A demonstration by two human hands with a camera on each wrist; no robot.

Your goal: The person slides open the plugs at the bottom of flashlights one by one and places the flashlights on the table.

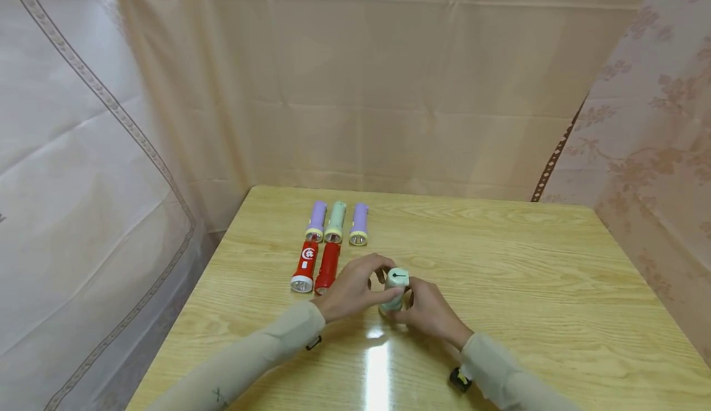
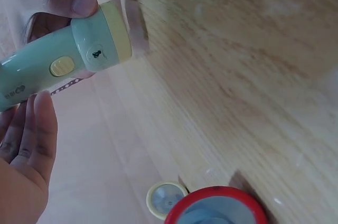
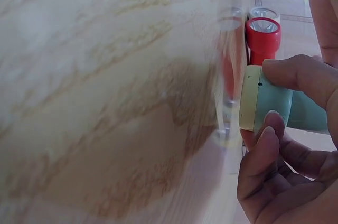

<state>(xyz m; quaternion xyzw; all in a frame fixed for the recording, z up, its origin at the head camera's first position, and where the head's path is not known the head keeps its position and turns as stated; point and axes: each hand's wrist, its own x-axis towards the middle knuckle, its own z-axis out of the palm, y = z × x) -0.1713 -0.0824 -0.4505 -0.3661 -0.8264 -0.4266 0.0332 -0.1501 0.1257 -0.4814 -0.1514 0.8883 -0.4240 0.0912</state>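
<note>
A mint-green flashlight (image 1: 395, 280) with a pale yellow rim is held upright, tail up and lens end down, at or just above the tabletop. My left hand (image 1: 355, 286) holds its upper part between thumb and fingers. My right hand (image 1: 432, 312) grips the lower, wider head from the other side; its thumb presses the head in the right wrist view. A yellow switch (image 2: 62, 66) shows on the flashlight's side in the left wrist view. The lens faces the table and is hidden.
Left of my hands lie two red flashlights, one with a white rim (image 1: 304, 269), one all red (image 1: 329, 266) and partly behind my left hand. Behind them lie a purple flashlight (image 1: 318, 216), a green one (image 1: 336, 220) and another purple one (image 1: 360, 220). Curtains surround the wooden table (image 1: 528, 263).
</note>
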